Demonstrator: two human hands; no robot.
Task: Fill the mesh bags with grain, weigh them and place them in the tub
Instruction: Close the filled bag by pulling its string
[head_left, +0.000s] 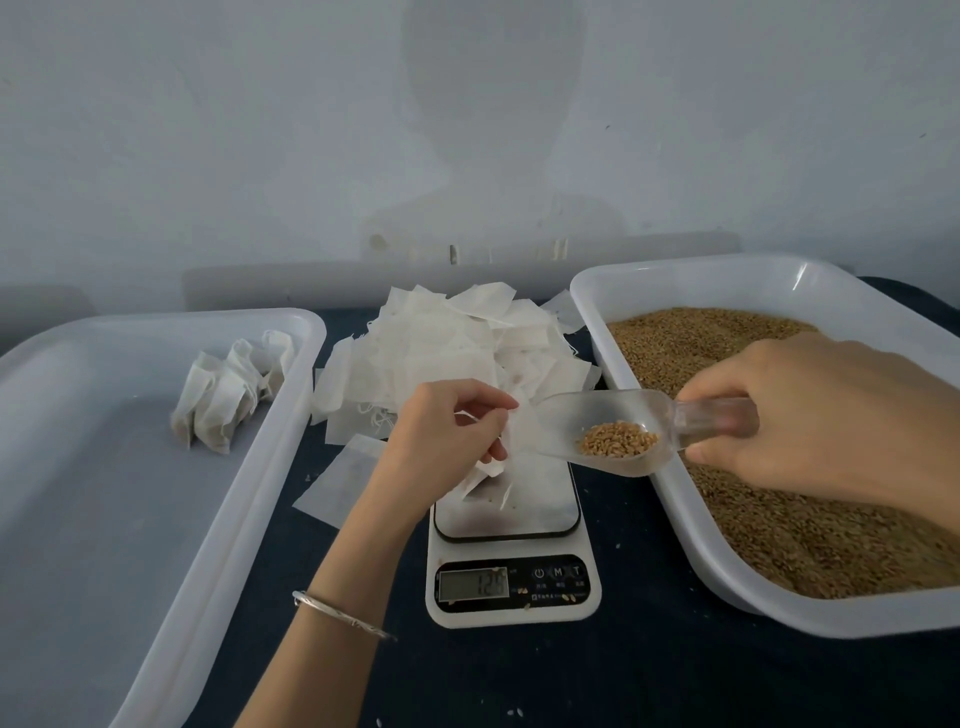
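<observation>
Dark tabletop (639, 670): I see my right hand (810, 415) gripping a clear scoop (613, 434) of grain beside the mesh bag (524, 452) pinched by my left hand (447, 431) over the scale (511, 571). Left tub (62, 467) holds filled bags (228, 395); right tub (675, 280) holds grain (810, 540).

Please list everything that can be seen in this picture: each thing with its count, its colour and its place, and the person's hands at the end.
left tub: one, white, left on the table, holds filled bags
filled bags: a small cluster, exact count unclear, white, far end of the left tub
empty bags: a pile, white, behind the scale
single flat bag: one, white, on the table left of the scale
scale: one, white with a dark display panel, centre
right tub: one, white, right
grain: light brown, fills the right tub
scoop: one, clear, some grain in it, over the scale
table: one, dark cover
bracelet: one, silver, left wrist
left hand: holds an open bag over the scale
right hand: grips the scoop handle
</observation>
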